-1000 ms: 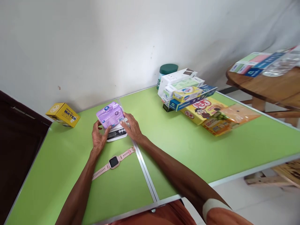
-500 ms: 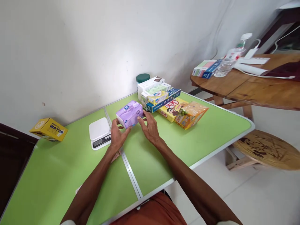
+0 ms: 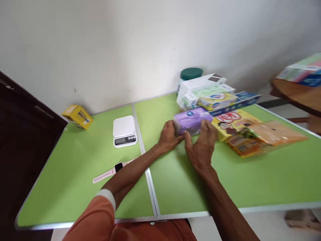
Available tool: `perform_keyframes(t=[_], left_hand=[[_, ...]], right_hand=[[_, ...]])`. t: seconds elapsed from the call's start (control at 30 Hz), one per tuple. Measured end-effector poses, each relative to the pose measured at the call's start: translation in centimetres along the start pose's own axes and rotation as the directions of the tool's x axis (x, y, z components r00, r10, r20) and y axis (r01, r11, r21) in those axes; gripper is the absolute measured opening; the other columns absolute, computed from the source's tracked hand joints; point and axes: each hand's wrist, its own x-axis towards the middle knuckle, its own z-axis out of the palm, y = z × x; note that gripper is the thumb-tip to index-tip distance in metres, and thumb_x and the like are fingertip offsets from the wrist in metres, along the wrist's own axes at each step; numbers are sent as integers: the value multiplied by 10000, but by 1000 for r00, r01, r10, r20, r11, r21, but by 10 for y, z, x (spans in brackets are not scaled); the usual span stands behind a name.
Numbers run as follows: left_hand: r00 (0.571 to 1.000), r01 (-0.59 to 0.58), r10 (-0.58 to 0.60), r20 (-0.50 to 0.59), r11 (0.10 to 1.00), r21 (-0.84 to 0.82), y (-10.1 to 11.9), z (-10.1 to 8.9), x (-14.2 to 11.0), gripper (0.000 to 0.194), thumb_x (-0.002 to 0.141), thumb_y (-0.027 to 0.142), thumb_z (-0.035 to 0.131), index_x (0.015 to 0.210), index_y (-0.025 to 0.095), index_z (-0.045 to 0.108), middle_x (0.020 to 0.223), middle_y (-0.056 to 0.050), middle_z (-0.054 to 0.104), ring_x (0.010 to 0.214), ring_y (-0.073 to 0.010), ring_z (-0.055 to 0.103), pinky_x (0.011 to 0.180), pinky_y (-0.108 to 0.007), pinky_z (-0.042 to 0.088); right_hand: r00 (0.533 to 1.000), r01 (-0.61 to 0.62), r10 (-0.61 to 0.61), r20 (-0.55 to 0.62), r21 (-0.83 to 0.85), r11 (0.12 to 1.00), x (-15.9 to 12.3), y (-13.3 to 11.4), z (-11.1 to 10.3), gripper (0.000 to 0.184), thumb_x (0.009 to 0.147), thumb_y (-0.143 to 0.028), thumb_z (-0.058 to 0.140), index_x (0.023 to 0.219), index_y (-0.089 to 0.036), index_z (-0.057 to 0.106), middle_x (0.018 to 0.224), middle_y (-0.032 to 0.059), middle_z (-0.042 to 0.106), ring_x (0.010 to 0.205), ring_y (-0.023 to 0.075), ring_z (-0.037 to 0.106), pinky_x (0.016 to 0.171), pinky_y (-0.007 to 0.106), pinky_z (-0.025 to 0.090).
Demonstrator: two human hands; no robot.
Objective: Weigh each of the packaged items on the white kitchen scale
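– Hands first: what do they hold?
– Both hold the purple tissue pack, right of the middle of the frame. The left hand grips its left end with curled fingers. The right hand is half open, fingers on its front and right side.
– Where is the pack?
– Low over the green table, just beside the stack of boxes and the yellow snack box.
– What else?
– White kitchen scale sits left of the middle. A pink smartwatch lies lower left, and a yellow box is far left
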Motion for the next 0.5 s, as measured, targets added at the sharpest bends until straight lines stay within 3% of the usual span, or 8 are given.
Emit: perform_keyframes(t=[0.13, 0.3, 0.4, 0.5], left_hand=[[998, 3, -5, 64, 1000, 29, 3, 14, 8, 449, 861, 284, 811, 1182, 276, 498, 1331, -128, 645, 1236, -347, 655, 1098, -550, 580], [993, -35, 33, 117, 999, 13, 7, 18, 4, 634, 862, 260, 754, 1428, 232, 470, 1422, -179, 607, 1327, -383, 634, 1135, -582, 574], [985, -55, 54, 166, 998, 1, 6, 5, -13, 843, 832, 276, 791, 1575, 177, 407, 1501, -225, 566, 1420, -413, 593, 1188, -592, 551], [974, -109, 118, 195, 992, -55, 2, -27, -42, 923, 836, 373, 847, 1633, 219, 410, 1536, -204, 564, 1470, -412, 575, 1206, -596, 553]], right_hand=[[998, 37, -36, 55, -19, 999, -3, -4, -2, 696, 1083, -598, 532, 1668, -225, 470, 1612, 272, 533, 1531, 500, 502, 1271, 798, 360], [993, 101, -98, 73, -45, 994, -2, 4, -5, 718, 1073, -597, 536, 1660, -185, 493, 1596, 280, 551, 1515, 504, 511, 1243, 829, 377], [989, 134, -129, 73, -67, 989, -3, 13, -6, 723, 1078, -600, 545, 1668, -184, 492, 1610, 286, 546, 1520, 507, 510, 1222, 853, 386], [986, 157, -153, 61, -62, 986, -4, 21, -8, 757, 1040, -630, 610, 1680, -241, 501, 1580, 280, 578, 1493, 526, 540, 1183, 874, 434]])
